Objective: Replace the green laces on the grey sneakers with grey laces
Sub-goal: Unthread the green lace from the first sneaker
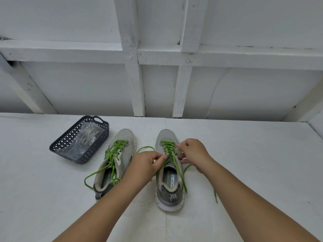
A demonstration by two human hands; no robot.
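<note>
Left hand point(146, 162) pinches the green lace point(172, 154) over the right sneaker point(168, 170) (toe pointing away, long axis front-to-back); right hand point(193, 152) pinches it higher up. Left sneaker point(114, 163) lies parallel on the white table point(244, 154), beside a dark basket point(80, 139).

light is even and bright across my feed, soft and diffuse, and i can't tell its source. the white table point(244, 163) looks nearly washed out, with only faint shadows beside the sneakers point(167, 172) and under my forearms. the clear bag in the basket point(79, 139) shows mild glare. wide-angle distortion bends the wall beams point(132, 67) toward the edges. focus is fairly sharp at centre, softer in the corners.
</note>
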